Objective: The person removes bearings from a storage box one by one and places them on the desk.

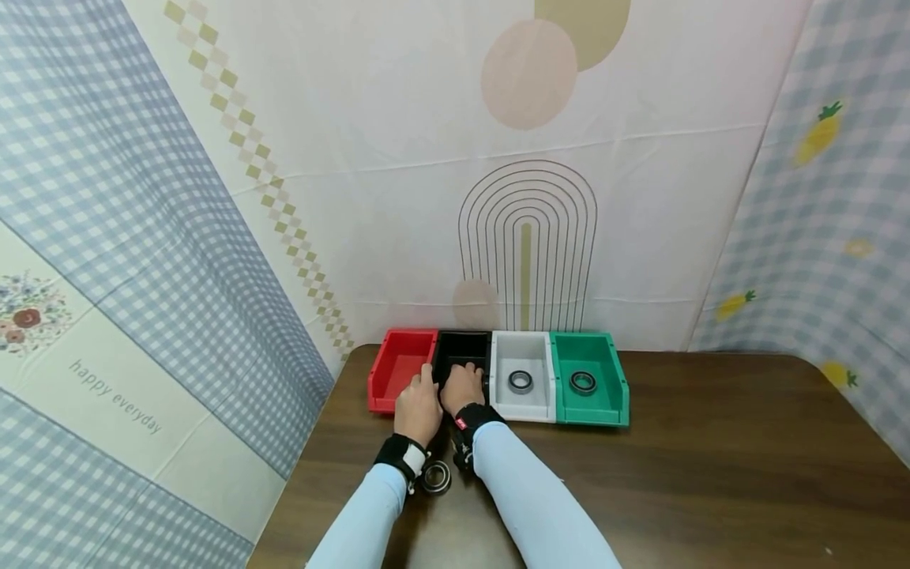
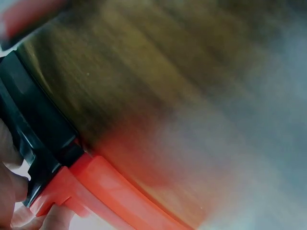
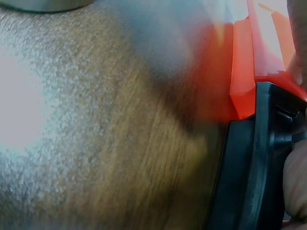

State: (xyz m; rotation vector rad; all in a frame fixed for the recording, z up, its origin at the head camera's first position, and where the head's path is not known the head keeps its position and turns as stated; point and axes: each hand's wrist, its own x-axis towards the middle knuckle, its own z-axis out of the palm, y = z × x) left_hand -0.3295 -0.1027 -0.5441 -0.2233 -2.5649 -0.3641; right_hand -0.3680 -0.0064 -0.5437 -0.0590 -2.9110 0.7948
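Centrally, we take the black bin [image 1: 464, 346] as the reference: it lies around the fingers of the right hand [image 1: 464, 387] and just right of the left hand [image 1: 418, 407], its long axis running away from both wrists. The right hand is nearer, bent downward into the bin. We cannot tell whether it holds anything; its fingertips are hidden. The left hand grips the adjoining walls of the black bin and the red bin [image 1: 398, 367], one finger directed forward. Behind the hands, we locate a loose bearing [image 1: 445, 482], just beside the left wrist strap [image 1: 398, 456]. Right of the right hand, the white bin [image 1: 520, 352] and the green bin [image 1: 584, 353] each contain a ring [image 1: 529, 385]. We judge clearance between the right hand and the black bin's walls critical.
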